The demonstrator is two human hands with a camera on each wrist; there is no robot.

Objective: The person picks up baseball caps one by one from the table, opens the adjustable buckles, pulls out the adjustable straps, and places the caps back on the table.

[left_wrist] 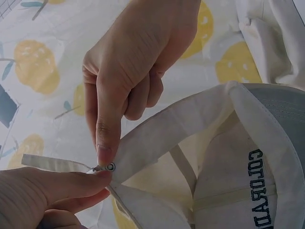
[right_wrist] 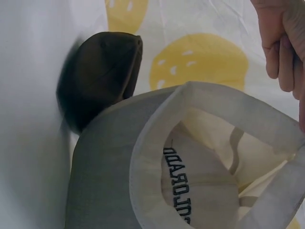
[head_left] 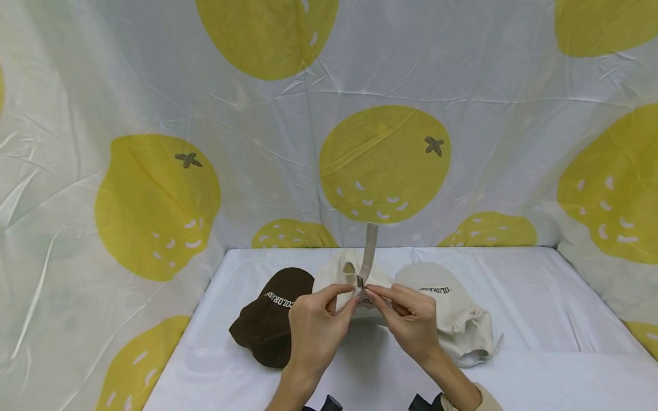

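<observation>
Both hands meet at the back of a cream baseball cap (head_left: 378, 278) with dark lettering. The left hand (head_left: 315, 328) pinches the cap strap near its small metal buckle (left_wrist: 110, 166) between thumb and forefinger. From the other side, the right hand (head_left: 409, 319) pinches the strap at the same spot. A loose strap end (head_left: 369, 251) sticks up past the fingers in the head view. In the right wrist view, the cap's grey brim (right_wrist: 107, 167) and its open inside show, while the buckle is out of sight.
A dark brown cap (head_left: 271, 319) lies to the left, its white lettering facing up. On the right lies another cream cap (head_left: 442, 291). White cloth (head_left: 534, 319) covers the table; a lemon-print curtain (head_left: 272, 148) hangs behind it. Black devices (head_left: 331, 403) show at the bottom edge.
</observation>
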